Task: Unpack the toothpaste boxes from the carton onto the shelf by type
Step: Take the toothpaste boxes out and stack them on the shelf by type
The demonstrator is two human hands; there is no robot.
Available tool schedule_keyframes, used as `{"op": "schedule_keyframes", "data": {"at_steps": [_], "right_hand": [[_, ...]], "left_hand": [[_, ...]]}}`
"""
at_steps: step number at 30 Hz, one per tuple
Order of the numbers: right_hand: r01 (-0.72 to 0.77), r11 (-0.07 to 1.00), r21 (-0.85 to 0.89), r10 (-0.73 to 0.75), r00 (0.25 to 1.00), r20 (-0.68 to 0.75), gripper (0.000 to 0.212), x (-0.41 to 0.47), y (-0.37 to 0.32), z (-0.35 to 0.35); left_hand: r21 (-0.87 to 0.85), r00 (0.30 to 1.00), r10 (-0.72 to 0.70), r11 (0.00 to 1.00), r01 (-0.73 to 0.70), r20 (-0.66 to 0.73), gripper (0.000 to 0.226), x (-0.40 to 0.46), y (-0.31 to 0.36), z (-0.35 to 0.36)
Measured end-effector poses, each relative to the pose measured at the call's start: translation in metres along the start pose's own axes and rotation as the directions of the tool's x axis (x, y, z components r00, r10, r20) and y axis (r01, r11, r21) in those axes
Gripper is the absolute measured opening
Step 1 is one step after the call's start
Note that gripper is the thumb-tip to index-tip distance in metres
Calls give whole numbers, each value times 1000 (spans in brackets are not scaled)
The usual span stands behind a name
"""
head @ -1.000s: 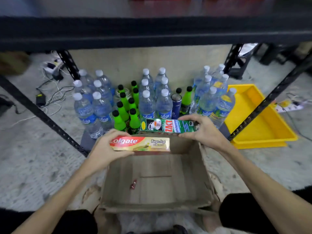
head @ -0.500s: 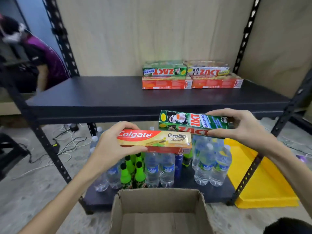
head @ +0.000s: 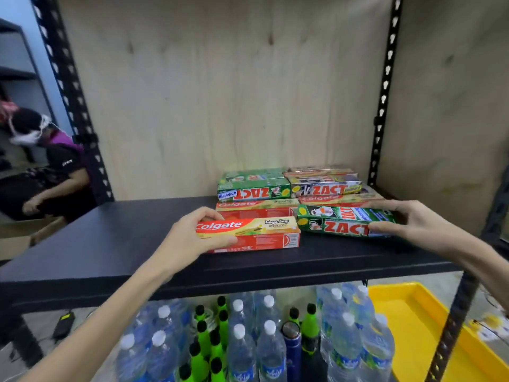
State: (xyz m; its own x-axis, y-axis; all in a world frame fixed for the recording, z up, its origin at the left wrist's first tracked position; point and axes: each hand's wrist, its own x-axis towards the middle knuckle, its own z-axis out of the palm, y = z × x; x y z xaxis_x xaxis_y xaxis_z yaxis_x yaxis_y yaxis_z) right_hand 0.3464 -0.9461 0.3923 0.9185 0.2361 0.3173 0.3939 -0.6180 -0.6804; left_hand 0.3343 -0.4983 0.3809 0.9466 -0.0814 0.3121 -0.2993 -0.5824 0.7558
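Note:
My left hand [head: 190,235] grips the left end of a red and yellow Colgate box [head: 264,234] that lies on the black shelf [head: 115,244]. My right hand [head: 413,224] holds the right end of a green Zact box [head: 333,220] at shelf level beside it. Behind them lie two Colgate boxes [head: 256,208], with a green Zact box [head: 253,186] and a paler Zact box [head: 325,184] stacked on top. The carton is out of view.
Below the shelf stand several water bottles [head: 242,346] and green bottles [head: 203,340] with a dark can [head: 292,343]. A yellow tray [head: 410,318] lies on the floor at right. Black shelf posts [head: 382,89] stand at both sides. A seated person [head: 46,166] is at far left.
Both hands lifted the two boxes from above the carton up onto the shelf. My view rose from the carton and floor to the shelf.

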Motion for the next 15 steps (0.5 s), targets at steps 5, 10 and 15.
{"op": "schedule_keyframes", "data": {"at_steps": [5, 10, 15], "right_hand": [[3, 989, -146, -6, 1000, -16, 59, 28, 40, -6], [68, 981, -182, -82, 994, -72, 43, 41, 59, 2], [50, 968, -247, -89, 985, -149, 43, 42, 66, -1]], "left_hand": [[195, 998, 49, 980, -43, -28, 52, 33, -11, 18], [337, 986, 151, 934, -117, -76, 69, 53, -11, 31], [284, 967, 208, 945, -159, -149, 92, 57, -10, 37]]}}
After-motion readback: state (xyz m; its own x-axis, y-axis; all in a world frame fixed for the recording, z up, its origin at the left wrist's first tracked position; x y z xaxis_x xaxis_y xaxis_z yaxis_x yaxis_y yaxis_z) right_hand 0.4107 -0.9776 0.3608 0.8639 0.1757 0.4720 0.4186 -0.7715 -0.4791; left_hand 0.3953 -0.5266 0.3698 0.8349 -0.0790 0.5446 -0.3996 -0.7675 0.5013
